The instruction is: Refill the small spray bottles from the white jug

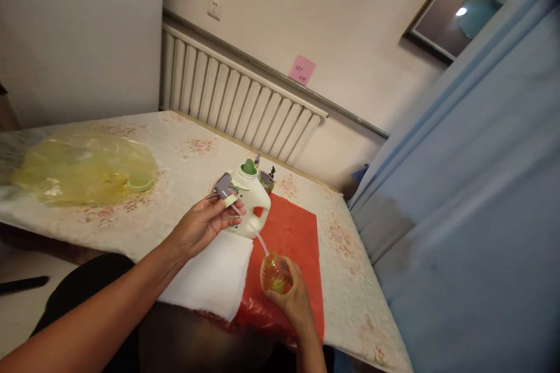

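Note:
My left hand [210, 222] is closed on a grey trigger spray head [224, 185], from which a thin clear tube [262, 240] slants down to the right. The tube's lower end is at the mouth of a small clear bottle [275, 275]. My right hand [294, 297] wraps round that bottle from the right, above a red sheet [297, 233]. Just behind my hands stands a pale green jug [250, 210] with a handle and a green piece [249, 167] at its open neck. Part of the jug is hidden by my left hand.
A white folded cloth [205, 274] lies left of the red sheet on a flowered tablecloth [350, 268]. Behind the jug are other spray heads [266, 178], partly hidden. A yellow plastic bag [83, 166] is at the left. A radiator [236, 93] and blue curtain [459, 215] border the table.

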Motion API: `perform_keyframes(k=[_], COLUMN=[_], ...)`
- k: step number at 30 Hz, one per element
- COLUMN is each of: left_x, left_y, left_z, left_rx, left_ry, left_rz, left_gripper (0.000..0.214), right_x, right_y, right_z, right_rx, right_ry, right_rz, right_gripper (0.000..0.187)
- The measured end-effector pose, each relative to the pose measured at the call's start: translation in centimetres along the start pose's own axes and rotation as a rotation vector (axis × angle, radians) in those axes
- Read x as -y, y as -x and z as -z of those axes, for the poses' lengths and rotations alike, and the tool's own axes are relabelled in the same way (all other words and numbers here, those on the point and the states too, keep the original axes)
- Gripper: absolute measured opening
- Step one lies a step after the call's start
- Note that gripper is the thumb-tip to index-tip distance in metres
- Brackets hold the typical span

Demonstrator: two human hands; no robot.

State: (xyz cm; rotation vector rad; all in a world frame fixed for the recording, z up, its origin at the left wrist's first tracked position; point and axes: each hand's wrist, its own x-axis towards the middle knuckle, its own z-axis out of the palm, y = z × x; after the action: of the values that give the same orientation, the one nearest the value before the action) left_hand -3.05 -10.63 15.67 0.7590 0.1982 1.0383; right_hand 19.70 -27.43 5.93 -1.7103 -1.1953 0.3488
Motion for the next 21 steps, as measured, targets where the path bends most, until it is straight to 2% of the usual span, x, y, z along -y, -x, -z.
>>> perform_keyframes(k=[3, 9, 16, 21], left_x=[0.5, 2.5, 5.7, 6.6], left_y=[0.2, 1.3, 2.7, 3.3], left_z=[-0.7, -1.5, -2.7, -2.4], left_rx=[0.005, 0.007, 0.127, 0.228], left_ry=[-0.007, -0.110, -0.525, -0.689], left_rz=[0.001, 0.024, 0.071, 0.079], left_gripper=[0.026, 0.033, 0.036, 0.028], right_x=[0.7, 1.6, 3.3, 4.5], right_y=[0.4, 0.9, 0.9, 1.1], right_z=[0.1, 0.6, 0.1, 0.0], right_rx=[0.017, 0.070, 0.054, 0.053], right_ry=[-0.039, -0.121, -0.072, -0.098], right_rz=[-0.073, -0.089, -0.040, -0.037], right_gripper=[0.078, 0.080, 0.078, 0.076])
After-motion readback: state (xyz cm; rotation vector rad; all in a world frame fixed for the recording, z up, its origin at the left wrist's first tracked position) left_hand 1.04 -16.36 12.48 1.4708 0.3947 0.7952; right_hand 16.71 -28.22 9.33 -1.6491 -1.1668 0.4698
